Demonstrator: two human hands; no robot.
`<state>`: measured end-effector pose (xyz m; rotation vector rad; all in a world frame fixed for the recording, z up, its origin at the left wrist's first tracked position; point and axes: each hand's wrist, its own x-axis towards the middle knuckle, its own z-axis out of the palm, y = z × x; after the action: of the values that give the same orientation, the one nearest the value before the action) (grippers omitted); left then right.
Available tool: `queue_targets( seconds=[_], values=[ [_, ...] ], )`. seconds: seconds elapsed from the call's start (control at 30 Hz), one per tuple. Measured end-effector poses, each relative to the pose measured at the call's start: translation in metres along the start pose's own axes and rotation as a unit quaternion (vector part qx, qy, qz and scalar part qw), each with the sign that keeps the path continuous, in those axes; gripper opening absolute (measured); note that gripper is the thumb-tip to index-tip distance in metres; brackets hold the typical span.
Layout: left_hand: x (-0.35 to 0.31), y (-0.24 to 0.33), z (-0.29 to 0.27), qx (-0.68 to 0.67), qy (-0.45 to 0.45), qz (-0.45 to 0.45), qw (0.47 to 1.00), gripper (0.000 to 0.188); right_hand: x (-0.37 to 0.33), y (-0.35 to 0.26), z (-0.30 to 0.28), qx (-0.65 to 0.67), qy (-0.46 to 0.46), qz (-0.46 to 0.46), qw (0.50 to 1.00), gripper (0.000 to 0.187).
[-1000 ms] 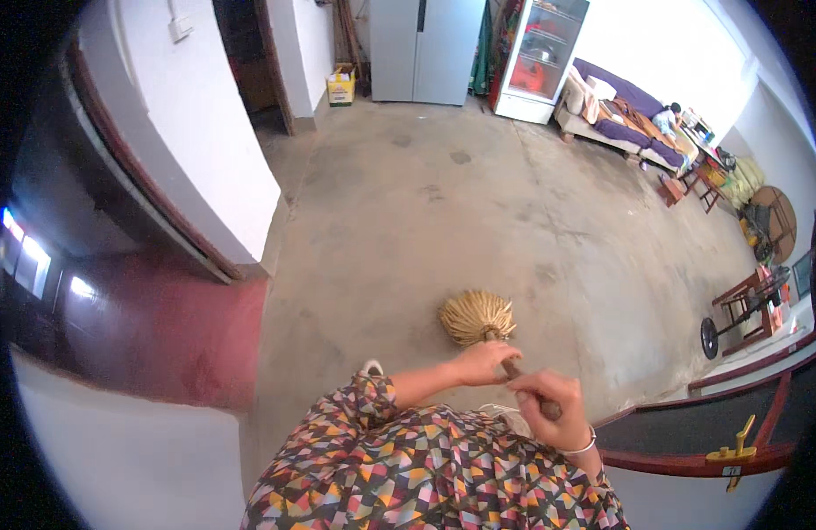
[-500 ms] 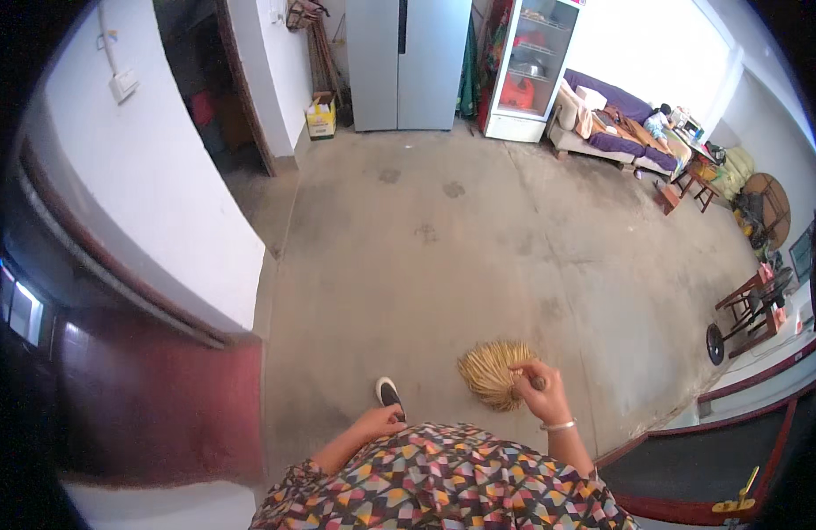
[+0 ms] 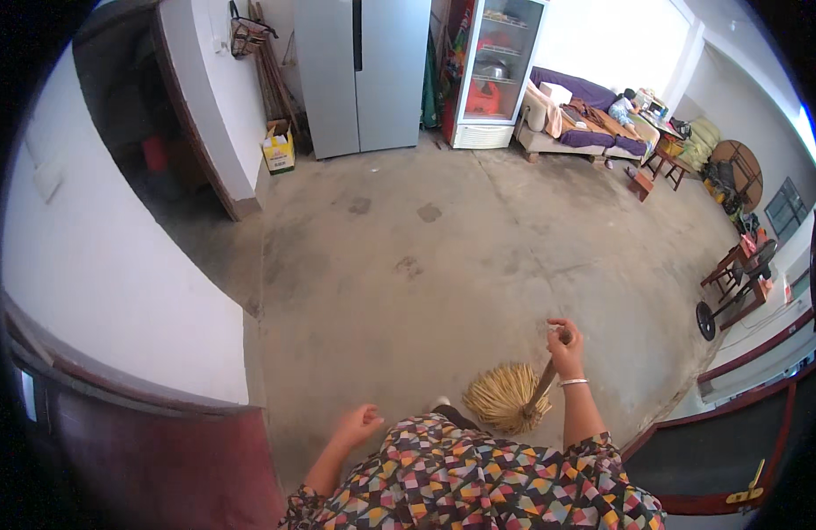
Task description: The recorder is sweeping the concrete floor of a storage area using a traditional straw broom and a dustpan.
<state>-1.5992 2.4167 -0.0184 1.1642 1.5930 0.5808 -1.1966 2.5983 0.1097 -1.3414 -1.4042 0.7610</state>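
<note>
A straw broom (image 3: 507, 397) has its fanned yellow bristles down at the floor, just in front of me. Its short wooden handle slants up to the right, and my right hand (image 3: 566, 350) is wrapped round the top of it. A pale bracelet circles that wrist. My left hand (image 3: 361, 426) hangs empty to the left of my body, its fingers loosely bent and a little apart. Part of a dark shoe (image 3: 440, 404) with a pale toe shows between the left hand and the broom, partly hidden by my patterned top.
A grey fridge (image 3: 359, 88), a yellow carton (image 3: 279, 150) and a glass-door cooler (image 3: 496, 79) line the far side. Beyond them stands a sofa (image 3: 593, 132) with a person on it. A black fan (image 3: 706, 321) stands at right. White wall (image 3: 151, 291) and a doorway are left.
The view has shifted forward over the floor. My right hand has moved up and right, bringing the broom's handle into sight. My left hand has swung out to the left, away from my body.
</note>
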Motion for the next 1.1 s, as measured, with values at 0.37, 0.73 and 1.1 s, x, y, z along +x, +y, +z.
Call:
queue_targets(
  seconds=[0.37, 0.73, 1.1],
  values=[
    [0.116, 0.029, -0.045, -0.047, 0.014, 0.002, 0.999, 0.05, 0.154, -0.014, 0.053, -0.036, -0.065, 0.033, 0.997, 0.016],
    [0.256, 0.207, -0.074, 0.062, -0.05, 0.16, 0.984, 0.05, 0.276, -0.214, 0.141, 0.177, -0.189, -0.154, 0.954, 0.029],
    [0.377, 0.289, -0.134, -0.049, -0.12, 0.368, 0.921, 0.029, 0.333, -0.257, 0.271, 0.37, -0.47, -0.466, 0.652, 0.026]
  ],
)
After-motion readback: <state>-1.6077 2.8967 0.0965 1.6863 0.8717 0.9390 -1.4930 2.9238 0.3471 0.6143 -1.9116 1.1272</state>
